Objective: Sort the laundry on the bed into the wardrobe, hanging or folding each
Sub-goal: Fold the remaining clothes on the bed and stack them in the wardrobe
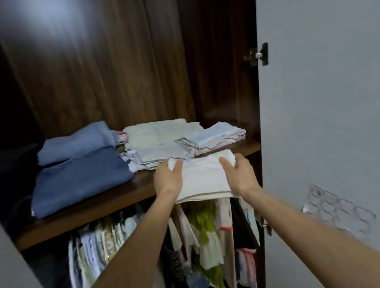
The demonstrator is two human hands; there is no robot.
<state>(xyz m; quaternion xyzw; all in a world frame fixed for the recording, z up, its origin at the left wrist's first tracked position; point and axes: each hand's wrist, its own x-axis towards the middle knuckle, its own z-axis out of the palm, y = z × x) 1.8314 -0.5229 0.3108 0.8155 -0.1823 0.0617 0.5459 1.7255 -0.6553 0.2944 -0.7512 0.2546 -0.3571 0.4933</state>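
Both hands, left (167,181) and right (241,175), grip a folded white cloth (203,177) by its sides at the shelf (92,207) edge, before folded piles (160,142).

No legible text, labels or numbers.

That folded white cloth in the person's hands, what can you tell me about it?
The folded white cloth is a plain, soft-looking fabric folded into a flat rectangle of several layers, visible at its near edge. It lies about level at the front edge of the wooden shelf, its near part overhanging the hanging clothes below. The left hand and right hand grip its two sides, thumbs on top.
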